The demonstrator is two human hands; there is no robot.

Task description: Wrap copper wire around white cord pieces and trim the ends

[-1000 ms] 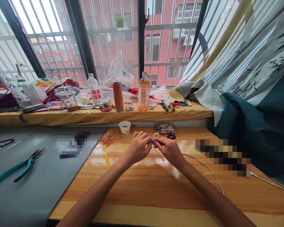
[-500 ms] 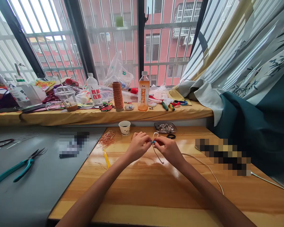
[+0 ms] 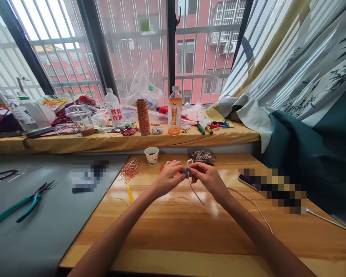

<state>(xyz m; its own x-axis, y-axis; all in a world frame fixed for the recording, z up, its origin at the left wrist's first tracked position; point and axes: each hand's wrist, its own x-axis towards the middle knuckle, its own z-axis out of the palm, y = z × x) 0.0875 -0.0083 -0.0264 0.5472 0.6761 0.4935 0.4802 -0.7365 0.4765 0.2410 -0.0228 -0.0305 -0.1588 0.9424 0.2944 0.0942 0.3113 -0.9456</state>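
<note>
A thin pale cord loops up between the 2 hands, its tail slanting down.

clear bottle at 10 o'clock from view centre, red "胜算在握", amber bottle at 12, vertical label illegible, paper cup at 8, dark characters unclear

The table of glossy brown wood has paler bands in its surface. On its far part stand a white paper cup with dark liquid and a clear, shallow plastic tray, in which lie many small pale pieces. To the left of the cup there is a loose tangle of copper-coloured and whitish threads, and nearer, a narrow yellow plastic tool. On the right side, a thin whitish cable lies across the wood. At left, a smooth grey table carries teal-handled pliers.
</note>
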